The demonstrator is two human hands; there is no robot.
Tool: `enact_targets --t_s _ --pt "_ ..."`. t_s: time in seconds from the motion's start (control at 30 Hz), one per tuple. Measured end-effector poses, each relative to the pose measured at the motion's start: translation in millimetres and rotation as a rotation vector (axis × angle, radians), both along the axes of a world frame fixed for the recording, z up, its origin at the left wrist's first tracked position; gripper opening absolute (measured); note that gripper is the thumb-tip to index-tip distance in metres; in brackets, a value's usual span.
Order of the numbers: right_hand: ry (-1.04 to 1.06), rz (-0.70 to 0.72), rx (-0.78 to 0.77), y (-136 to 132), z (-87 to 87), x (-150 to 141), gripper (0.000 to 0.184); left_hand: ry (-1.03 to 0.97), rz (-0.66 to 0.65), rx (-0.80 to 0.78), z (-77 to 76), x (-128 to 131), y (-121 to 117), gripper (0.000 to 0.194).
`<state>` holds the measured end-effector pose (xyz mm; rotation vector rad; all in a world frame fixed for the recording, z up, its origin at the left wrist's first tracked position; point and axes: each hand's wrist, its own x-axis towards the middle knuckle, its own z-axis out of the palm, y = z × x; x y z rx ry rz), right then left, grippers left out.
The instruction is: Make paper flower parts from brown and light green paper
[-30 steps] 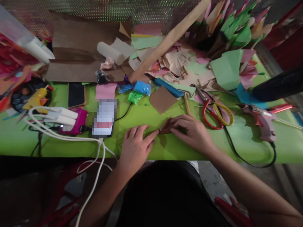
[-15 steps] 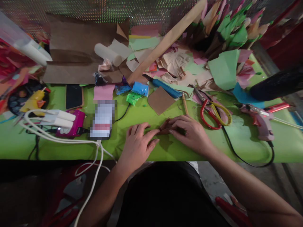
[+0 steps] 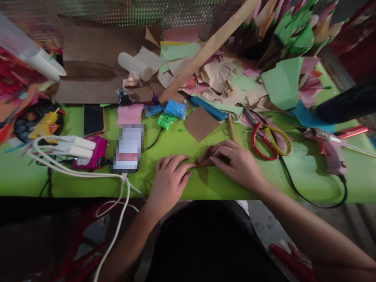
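Both hands meet on a small folded piece of brown paper [image 3: 205, 159] lying on the green table [image 3: 182, 184] near its front edge. My left hand [image 3: 170, 178] rests knuckles-up with its fingertips pinching the paper's left end. My right hand [image 3: 236, 162] covers the paper's right part, fingers curled and pressed down on it. Most of the paper is hidden under the right hand. A flat brown paper square [image 3: 201, 123] lies just beyond the hands.
Red and yellow scissors [image 3: 268, 139] and a pink glue gun [image 3: 330, 150] with its black cord lie to the right. A phone [image 3: 128, 147], a magenta charger [image 3: 94, 152] and white cables sit to the left. Paper scraps, blue and green packets and paper flowers crowd the back.
The hands have stayed on the folded brown paper with only slight finger shifts; the view has drifted a little.
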<state>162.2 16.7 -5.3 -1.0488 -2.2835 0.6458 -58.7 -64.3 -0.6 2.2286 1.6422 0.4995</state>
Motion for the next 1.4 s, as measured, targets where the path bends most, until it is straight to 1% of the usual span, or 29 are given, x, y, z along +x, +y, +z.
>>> enact_targets --t_s 0.2,0.4,0.47,0.57,0.63,0.7,0.8,0.93,1.03,1.17,1.27,1.4 --pt "-0.012 -0.014 0.013 -0.1 -0.9 -0.5 0.021 -0.021 0.029 -0.008 2.3 0.2 -2.2 0.023" --pt "-0.018 -0.019 0.010 -0.6 -2.5 -1.7 0.020 0.062 0.009 0.040 2.4 2.1 -4.6 0.024" --pt "-0.021 -0.026 0.014 -0.8 -3.1 -2.3 0.021 0.091 0.006 0.070 1.3 2.6 -5.9 0.025" --pt "-0.023 -0.033 0.023 -0.9 -3.6 -2.8 0.020 0.132 0.008 0.128 0.2 3.6 -8.4 0.033" --pt "-0.028 -0.029 0.026 -0.9 -3.8 -2.9 0.019 0.159 -0.013 0.169 0.2 5.2 -10.6 0.039" --pt "-0.037 -0.032 0.025 -0.9 -4.3 -3.0 0.019 0.180 -0.061 0.196 0.3 7.4 -12.9 0.042" --pt "-0.048 -0.037 0.035 -0.8 -5.5 -3.2 0.018 0.211 -0.128 0.220 -0.7 11.4 -15.6 0.041" --pt "-0.057 -0.046 0.049 -0.7 -5.8 -3.1 0.017 0.242 -0.139 0.205 -2.9 14.4 -16.1 0.041" --pt "-0.047 -0.056 0.029 -1.3 -4.9 -2.2 0.015 0.248 -0.138 0.179 -3.0 15.1 -15.3 0.043" --pt "-0.026 -0.084 0.021 -2.5 -5.5 0.7 0.003 0.250 -0.146 0.182 -3.3 17.8 -12.9 0.047" --pt "-0.023 -0.099 0.033 -3.4 -6.6 4.4 0.009 0.266 -0.149 0.190 -4.4 20.8 -9.9 0.050" --pt "-0.035 -0.096 0.046 -4.8 -4.1 10.9 0.011 0.270 -0.159 0.205 -5.2 22.2 -6.4 0.048"
